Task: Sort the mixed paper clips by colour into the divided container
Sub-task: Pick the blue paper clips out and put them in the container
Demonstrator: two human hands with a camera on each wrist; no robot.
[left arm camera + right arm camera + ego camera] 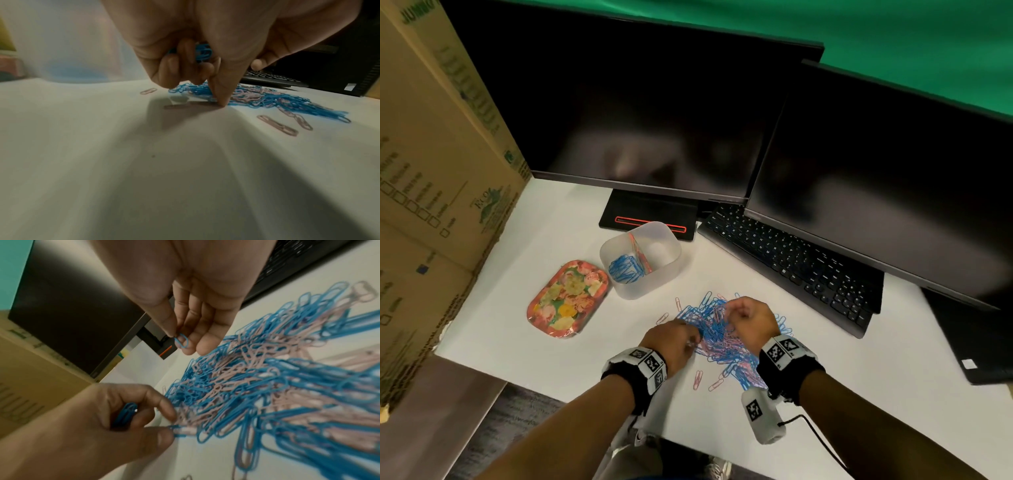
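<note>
1. Head view: mixed blue and pink paper clips heaped on white counter; divided container beyond, blue clips in its left compartment; floral lid beside it.
2. Left wrist view: left hand clenched on bundle of blue clips, one fingertip on counter.
3. Right wrist view: right hand pinching single blue clip above heap.
</note>
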